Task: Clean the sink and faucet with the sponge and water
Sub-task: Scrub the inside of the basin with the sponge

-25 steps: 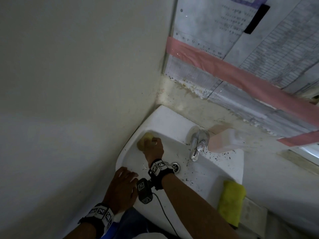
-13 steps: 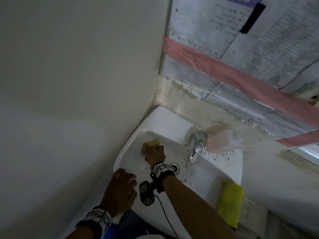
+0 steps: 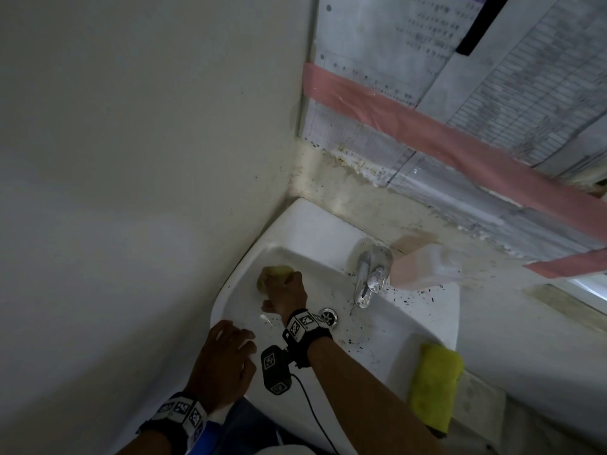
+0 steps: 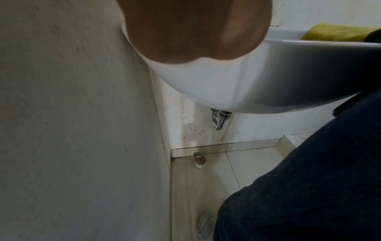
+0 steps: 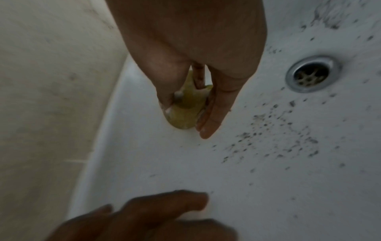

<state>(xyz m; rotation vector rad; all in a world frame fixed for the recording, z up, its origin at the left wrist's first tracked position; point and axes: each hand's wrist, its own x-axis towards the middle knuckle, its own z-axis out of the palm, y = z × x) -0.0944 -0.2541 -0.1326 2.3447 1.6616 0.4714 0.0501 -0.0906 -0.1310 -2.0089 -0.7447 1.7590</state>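
Observation:
A white corner sink (image 3: pixel 315 231) carries black specks around its drain (image 3: pixel 328 316) and below the chrome faucet (image 3: pixel 369 279). My right hand (image 3: pixel 285 292) grips a yellow sponge (image 3: pixel 272 275) and presses it against the basin's left inner wall. In the right wrist view the sponge (image 5: pixel 184 114) shows between thumb and fingers, with the drain (image 5: pixel 312 73) to the right. My left hand (image 3: pixel 226 362) rests on the sink's front left rim, its fingers spread and relaxed. In the left wrist view only the left palm (image 4: pixel 195 27) shows, on the rim of the sink (image 4: pixel 237 81).
A pale pink soap bottle (image 3: pixel 423 266) lies beside the faucet. A yellow-green cloth (image 3: pixel 433 382) hangs over the sink's right edge. A plain wall (image 3: pixel 131 159) stands close on the left. Taped papers (image 3: pixel 460 93) cover the back wall. A trap pipe (image 4: pixel 219 119) hangs under the basin.
My right hand has rubbed the sponge along the left wall of the basin, first toward the drain, then slightly back out. The left hand stayed on the rim.

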